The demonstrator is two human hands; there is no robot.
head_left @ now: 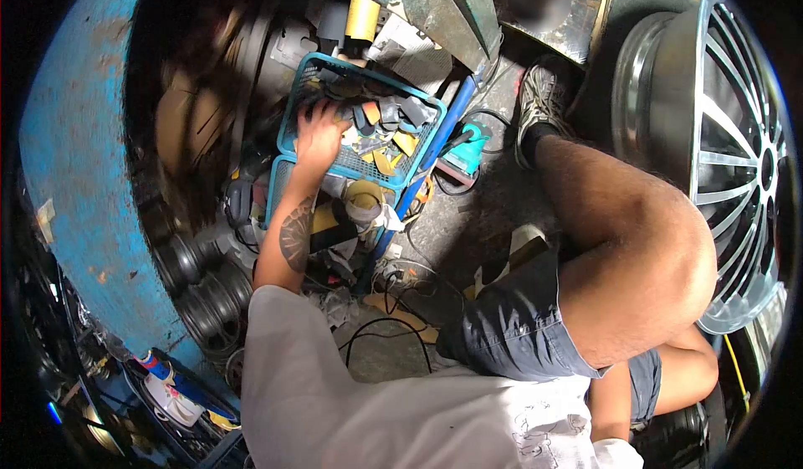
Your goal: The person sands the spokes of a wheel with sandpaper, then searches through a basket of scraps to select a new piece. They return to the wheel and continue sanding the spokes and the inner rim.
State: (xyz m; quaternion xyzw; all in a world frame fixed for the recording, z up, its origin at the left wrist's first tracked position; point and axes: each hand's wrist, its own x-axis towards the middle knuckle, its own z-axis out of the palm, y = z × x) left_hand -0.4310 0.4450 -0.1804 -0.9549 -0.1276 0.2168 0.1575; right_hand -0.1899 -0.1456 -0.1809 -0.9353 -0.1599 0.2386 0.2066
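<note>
My left hand [319,137] reaches into a blue plastic basket [288,130] with its fingers spread. The fingertips touch dark pieces among a heap of torn abrasive-paper scraps [405,143], grey and yellow. No piece shows clearly in its grasp. Just below stands a second blue basket [278,186], holding a tan roll [364,200] of what looks like abrasive paper. My right forearm [611,404] passes behind my bent leg, which hides the right hand.
A teal power sander [470,144] lies on the floor right of the baskets, beyond a blue bar [449,122]. Black cables [389,322] trail nearby. A large alloy wheel [711,155] stands at right. A worn blue metal beam [79,134] runs down the left, near stacked wheels [213,302].
</note>
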